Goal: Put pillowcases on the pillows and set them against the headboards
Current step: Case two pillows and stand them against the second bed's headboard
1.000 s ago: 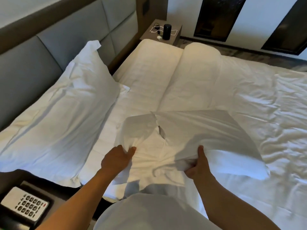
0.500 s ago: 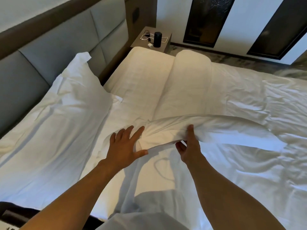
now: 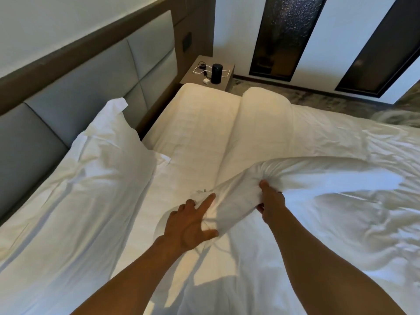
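A white pillow in its pillowcase point(image 3: 306, 176) lies across the middle of the bed, its near end bunched up. My right hand point(image 3: 271, 201) is shut on that bunched end, thumb on top. My left hand point(image 3: 192, 220) rests on the loose cloth of the same end, with its fingers spread and the forefinger stretched out. A second white cased pillow point(image 3: 75, 189) leans against the grey padded headboard point(image 3: 86, 87) at the left.
The bed point(image 3: 204, 123) has a cream mattress cover at its head and a rumpled white duvet point(image 3: 363, 223) to the right. A nightstand point(image 3: 195, 75) at the far corner holds a black cylinder point(image 3: 216, 73) and a white cable. Beyond lies carpet.
The pillow has come down from a raised, open-mouthed hold and lies lower on the bed. My right hand has gathered its end; my left hand has let go and spread over the cloth.
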